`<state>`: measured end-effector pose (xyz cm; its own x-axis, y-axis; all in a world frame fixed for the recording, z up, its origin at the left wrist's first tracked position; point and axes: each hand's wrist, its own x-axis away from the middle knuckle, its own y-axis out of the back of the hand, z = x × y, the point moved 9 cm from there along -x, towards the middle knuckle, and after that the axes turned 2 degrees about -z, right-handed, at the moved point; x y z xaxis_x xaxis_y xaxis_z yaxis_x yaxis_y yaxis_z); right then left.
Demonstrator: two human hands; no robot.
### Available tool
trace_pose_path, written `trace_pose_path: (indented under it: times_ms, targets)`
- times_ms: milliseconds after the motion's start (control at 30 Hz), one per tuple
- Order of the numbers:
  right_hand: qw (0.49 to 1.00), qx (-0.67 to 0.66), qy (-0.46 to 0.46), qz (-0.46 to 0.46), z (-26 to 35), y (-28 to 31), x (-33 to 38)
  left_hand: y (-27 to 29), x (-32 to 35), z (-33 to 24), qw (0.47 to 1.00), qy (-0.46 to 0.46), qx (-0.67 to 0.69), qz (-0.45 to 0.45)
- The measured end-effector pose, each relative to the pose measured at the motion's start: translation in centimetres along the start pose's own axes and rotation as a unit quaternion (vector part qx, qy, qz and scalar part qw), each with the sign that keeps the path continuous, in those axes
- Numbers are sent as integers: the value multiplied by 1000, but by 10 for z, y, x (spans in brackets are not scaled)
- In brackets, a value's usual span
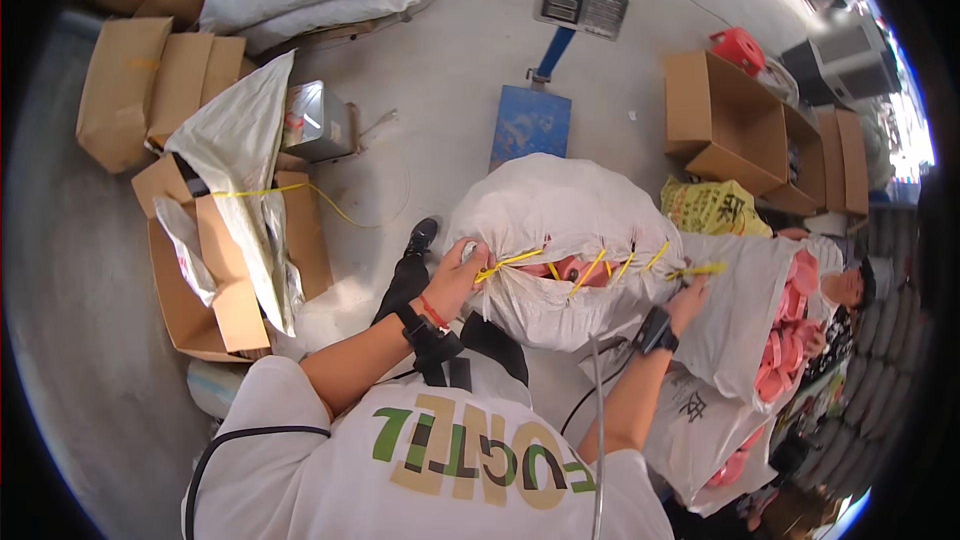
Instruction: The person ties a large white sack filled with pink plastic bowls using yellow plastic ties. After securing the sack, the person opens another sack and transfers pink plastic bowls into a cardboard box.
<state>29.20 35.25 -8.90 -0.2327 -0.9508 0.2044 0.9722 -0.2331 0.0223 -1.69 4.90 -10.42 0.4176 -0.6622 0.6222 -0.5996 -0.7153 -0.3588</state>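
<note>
A full white woven sack [560,195] stands in front of me, its mouth laced across with yellow cord [590,275]. Between the stitches, reddish-pink pieces [575,270] show through the gap. My left hand [453,282] is closed on the left corner of the sack's mouth, where the cord gathers. At the opposite end of the seam, my right hand [688,305] has its fingers closed beside a bunched yellow cord end. They appear to pinch the cord there, though the fingertips are small and partly hidden.
More white sacks with pink plastic pieces [785,345] lie to the right, near another person [845,288]. Beyond my sack stands a blue platform scale [530,125]. Cartons [720,120] and a yellow bag [715,205] sit at the far right. An open carton [235,310] stands left.
</note>
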Motion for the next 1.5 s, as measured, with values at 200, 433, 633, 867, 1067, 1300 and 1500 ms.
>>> trace_pose_path:
  times_ms: [200, 433, 633, 867, 1067, 1300, 1500]
  targets:
    - [952, 251, 112, 135, 31, -22, 104, 105, 33, -3, 981, -42, -22, -186]
    - [941, 29, -52, 334, 18, -104, 254, 254, 49, -59, 927, -140, 41, -346]
    - [960, 67, -54, 267, 33, -134, 286, 284, 93, -90, 946, -140, -13, -291]
    - [942, 106, -36, 317, 28, -208, 357, 360, 155, -134, 921, -176, -115, -328]
    - [886, 129, 97, 435, 66, -279, 395, 385, 175, -169, 926, -201, 16, -319]
    - [891, -7, 11, 455, 68, -342, 352, 387, 105, -236, 899, -309, 49, -305]
    - [886, 72, 72, 453, 55, -451, 265, 378, 0, -300, 881, -326, 101, -328]
